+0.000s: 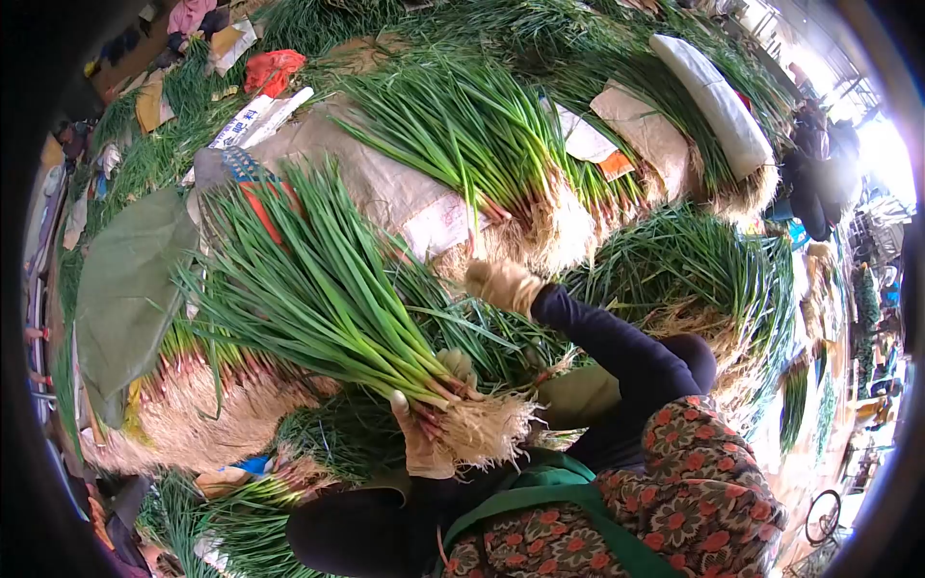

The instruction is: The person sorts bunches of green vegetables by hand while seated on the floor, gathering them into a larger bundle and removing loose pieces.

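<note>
My left hand (424, 438), in a pale glove, is wrapped round the lower stalks of a large bunch of green onions (337, 299). The bunch's leaves fan out to the upper left and its pale roots hang to the right of the hand. My right hand (503, 286), also gloved, is up beside the root ends of another onion bunch (482, 144) that lies on a beige sack (376, 188). Its fingers are curled, and what they hold, if anything, is too small to name.
A green cloth (135, 289) covers onions at the left. A rolled white sack (713, 106) lies at the upper right. More onion piles (694, 270) surround my legs. People are partly visible at the upper left, and a bicycle wheel (824, 516) at the lower right.
</note>
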Tool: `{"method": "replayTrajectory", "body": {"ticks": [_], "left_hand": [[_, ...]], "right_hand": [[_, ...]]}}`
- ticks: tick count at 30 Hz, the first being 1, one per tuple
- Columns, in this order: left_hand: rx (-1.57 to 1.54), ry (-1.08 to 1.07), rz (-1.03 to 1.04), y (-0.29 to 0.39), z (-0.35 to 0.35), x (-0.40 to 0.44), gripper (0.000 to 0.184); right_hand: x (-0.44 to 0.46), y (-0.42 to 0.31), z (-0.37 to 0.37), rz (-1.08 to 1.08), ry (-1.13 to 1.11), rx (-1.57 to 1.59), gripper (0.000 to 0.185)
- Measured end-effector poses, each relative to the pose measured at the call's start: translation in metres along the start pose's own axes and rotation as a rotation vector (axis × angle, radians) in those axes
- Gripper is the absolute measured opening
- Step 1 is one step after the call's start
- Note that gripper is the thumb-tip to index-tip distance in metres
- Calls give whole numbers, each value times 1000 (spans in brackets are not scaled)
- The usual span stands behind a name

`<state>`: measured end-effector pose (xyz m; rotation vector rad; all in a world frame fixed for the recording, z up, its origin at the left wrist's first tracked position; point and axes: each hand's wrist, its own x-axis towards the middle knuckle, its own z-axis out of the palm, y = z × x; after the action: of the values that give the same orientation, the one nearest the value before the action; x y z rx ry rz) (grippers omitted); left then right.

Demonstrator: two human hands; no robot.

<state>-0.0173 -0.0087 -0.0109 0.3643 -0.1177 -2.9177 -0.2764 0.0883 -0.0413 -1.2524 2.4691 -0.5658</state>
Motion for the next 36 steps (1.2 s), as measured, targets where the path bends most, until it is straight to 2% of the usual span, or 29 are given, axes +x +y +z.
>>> {"method": "replayTrajectory", "body": {"ticks": [1,2,3,4,6,7,9,11,12,14,16,17,18,19,20,21,22,23,25,26,28,30,33,34,35,36], "left_hand": [[62,9,9,-1,1,0,87],[130,-12,19,-1,-7,2,96],[90,-32,10,-2,-8,0,95],[52,-53,4,-2,-7,-1,94],[-41,-21,36,-3,8,-10,92],[-83,-134,38,-4,12,-8,90],[-82,-162,49,-3,15,-5,87],[-53,-75,52,-4,17,-7,87],[-37,-40,58,-6,18,-7,86],[-81,-4,37,-8,27,-7,86],[-115,18,30,-9,37,-12,85],[-133,30,27,-9,40,-14,85],[-153,44,21,-6,40,-14,85],[40,62,35,-3,39,-14,83],[92,80,41,-2,30,-14,83],[123,83,52,-2,12,-13,82],[130,88,63,-1,-14,-10,82],[151,87,78,2,-49,-5,81],[185,83,98,3,-110,3,80],[189,73,106,3,-111,4,80],[41,65,103,-3,-44,-6,78],[-104,2,39,-5,28,-18,77],[-95,-70,48,-5,14,-17,77],[-116,-124,40,-5,33,-19,78],[-107,-124,43,-4,39,-18,78],[-99,-105,49,-6,35,-19,78]], "right_hand": [[-13,-12,2,-23,-89,100,21],[-18,-12,2,-24,-16,35,19],[-24,-13,0,-21,58,-30,17],[-15,10,7,-8,184,23,16],[0,32,-4,201,415,206,14],[5,40,-13,401,515,333,14],[16,47,-18,362,750,196,30],[8,24,-37,633,389,-4,40],[18,29,-30,665,288,-140,47],[24,61,-11,714,286,-3,39],[15,45,-19,537,363,40,32],[9,51,-10,405,330,61,32],[6,31,-11,433,191,24,32],[-4,25,-1,146,119,-60,31],[-16,16,11,-6,-10,66,30],[-31,8,25,-300,-100,111,31],[-52,-48,-3,-130,-318,186,33],[-63,-41,23,-700,-112,-82,31],[-66,-87,-16,-146,-732,56,31],[-61,-43,5,-246,-725,808,29],[-44,10,25,-169,-510,1301,29],[-14,21,-6,136,-228,775,34],[30,36,-48,544,210,-37,42],[41,68,-19,473,269,-195,49],[43,56,-21,536,260,-236,45],[42,45,-23,412,214,-104,45]]}}
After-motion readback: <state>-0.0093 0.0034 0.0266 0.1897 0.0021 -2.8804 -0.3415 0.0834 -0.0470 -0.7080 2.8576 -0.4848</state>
